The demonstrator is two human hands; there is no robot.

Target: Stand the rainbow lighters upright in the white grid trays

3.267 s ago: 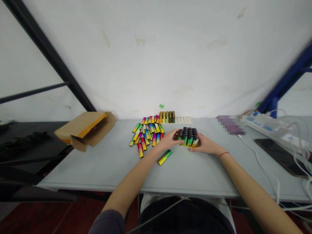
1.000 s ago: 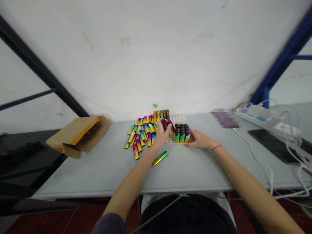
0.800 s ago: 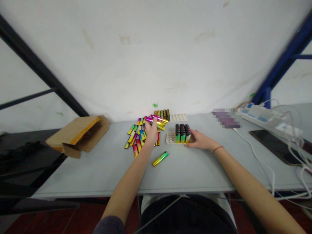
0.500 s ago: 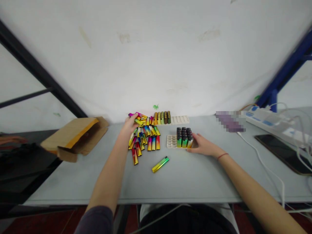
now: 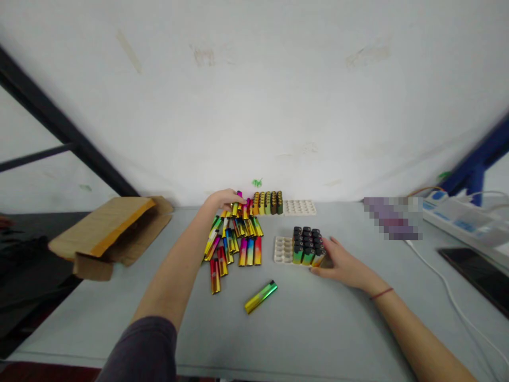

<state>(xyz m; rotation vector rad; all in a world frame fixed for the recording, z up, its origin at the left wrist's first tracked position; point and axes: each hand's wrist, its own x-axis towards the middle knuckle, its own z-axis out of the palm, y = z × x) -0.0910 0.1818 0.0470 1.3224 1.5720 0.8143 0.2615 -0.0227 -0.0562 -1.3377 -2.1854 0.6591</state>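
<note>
My left hand (image 5: 223, 198) is at the back of a loose pile of shiny, multicoloured lighters (image 5: 246, 227). Its fingers are closed round a magenta-and-yellow lighter (image 5: 238, 197), partly hidden by the hand, standing roughly upright; whether more are in the grip is unclear. To the right, a white holed tray (image 5: 283, 251) has green lighters with black tops (image 5: 307, 246) upright in its right part, with bare holes at its left. My right hand (image 5: 337, 264) grips this tray's right end, thumb in front and fingers behind.
One green-and-yellow lighter (image 5: 261, 297) lies alone near the front. Along the wall are upright rows of lighters (image 5: 268, 203) and a bare holed tray (image 5: 299, 207). An open cardboard box (image 5: 103, 225) lies left. Right are a phone (image 5: 475, 276), white cable (image 5: 435, 274) and power strip (image 5: 461, 215).
My left hand has shifted right along the back of the pile, and the lighter at its fingers now stands more upright. My right hand stays on the tray. The view has moved slightly.
</note>
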